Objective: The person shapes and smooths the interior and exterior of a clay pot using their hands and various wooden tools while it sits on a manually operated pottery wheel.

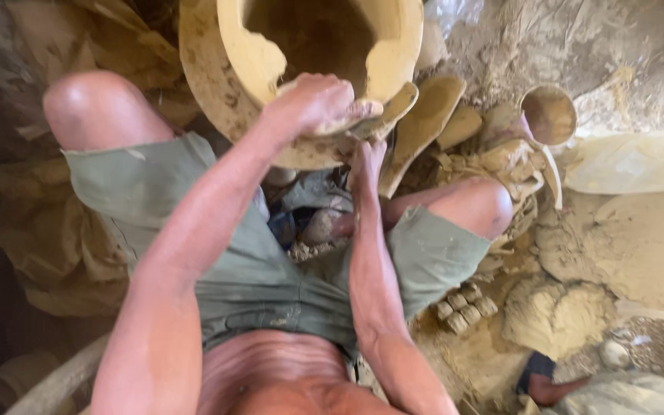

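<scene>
Your left hand (313, 104) curls its grip over the near rim of the broken clay pot (270, 61) between your knees; your right hand (364, 165) presses flat-fingered beneath that rim; a clay bowl (549, 115) sits far right.

We see no labels, signs or screens anywhere. The only packaging-like thing is a crumpled pale plastic sheet or bag (633, 160) lying at the right edge on the clay-covered ground; whether it is truly a package we cannot tell.
</scene>
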